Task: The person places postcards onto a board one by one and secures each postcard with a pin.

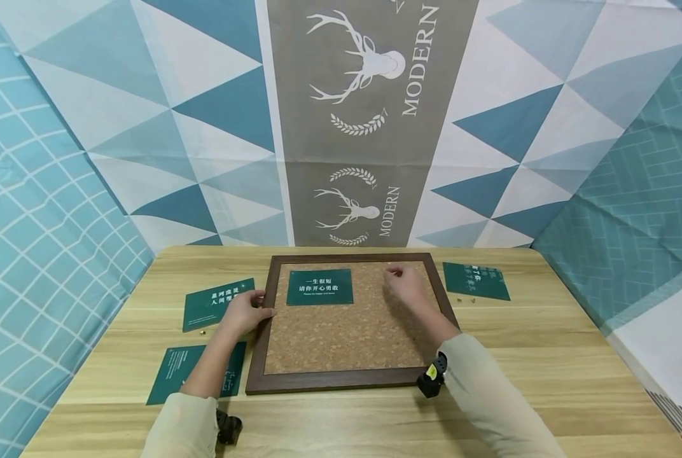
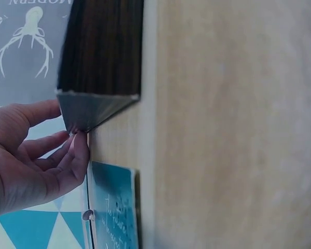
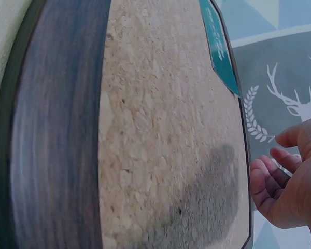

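A cork board (image 1: 341, 340) in a dark brown wooden frame lies on the table. My left hand (image 1: 246, 313) holds the left side of its frame; in the left wrist view that hand (image 2: 39, 155) has its thumb and fingertips against the frame's corner (image 2: 101, 52). On the board's upper left lies a green card (image 1: 320, 287) with white writing. Above the board's upper right is my right hand (image 1: 405, 285), fingers loosely curled. Nothing shows between the fingers of this hand (image 3: 295, 181) in the right wrist view.
Left of the board lie a green card (image 1: 209, 308), a second one (image 1: 175, 375) partly under my left forearm, and a small gold-coloured piece (image 1: 203, 332). Another green card (image 1: 476, 282) lies to the right, with small gold-coloured pieces (image 1: 473, 301) nearby. A patterned cloth (image 1: 352, 133) hangs behind.
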A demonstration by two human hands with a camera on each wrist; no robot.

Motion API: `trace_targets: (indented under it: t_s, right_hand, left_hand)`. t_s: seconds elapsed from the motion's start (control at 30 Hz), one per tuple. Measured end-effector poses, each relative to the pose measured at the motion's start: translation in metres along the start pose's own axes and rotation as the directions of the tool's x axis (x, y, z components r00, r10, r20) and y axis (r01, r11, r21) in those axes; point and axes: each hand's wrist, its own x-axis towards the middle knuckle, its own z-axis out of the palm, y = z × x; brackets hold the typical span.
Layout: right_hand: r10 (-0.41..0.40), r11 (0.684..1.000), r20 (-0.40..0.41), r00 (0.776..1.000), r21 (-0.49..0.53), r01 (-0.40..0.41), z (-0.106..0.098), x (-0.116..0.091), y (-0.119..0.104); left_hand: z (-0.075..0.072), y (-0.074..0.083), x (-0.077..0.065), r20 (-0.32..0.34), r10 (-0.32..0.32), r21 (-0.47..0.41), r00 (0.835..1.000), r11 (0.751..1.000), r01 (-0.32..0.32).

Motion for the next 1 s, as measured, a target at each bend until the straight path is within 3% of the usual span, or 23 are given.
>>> trace_targets:
  t_s: [0.13,0.37,0.73,1.0]
  right_hand:
    - [-0.007,0.999,0.011,1.000,0.043,0.006,-0.007,-0.001,0.002]
    - [0.002,1.000,0.009,1.000,-0.014,-0.002,-0.019,-0.001,0.007]
    - [-0.008,1.000,0.017,1.000,0.011,0.008,-0.033,-0.004,0.020]
    - [0.034,0.999,-0.006,0.999,-0.014,-0.034,-0.043,-0.005,0.027]
  left_hand:
    - [0.000,0.000,0.001,-0.002,0.007,0.003,1.000,1.000,-0.007]
    - [-0.001,0.001,0.000,-0.001,0.007,0.006,1.000,1.000,-0.007]
    - [0.000,0.001,-0.001,0.001,0.003,-0.002,1.000,1.000,-0.003]
    - [0.000,0.000,-0.002,-0.004,0.004,-0.004,1.000,1.000,-0.004]
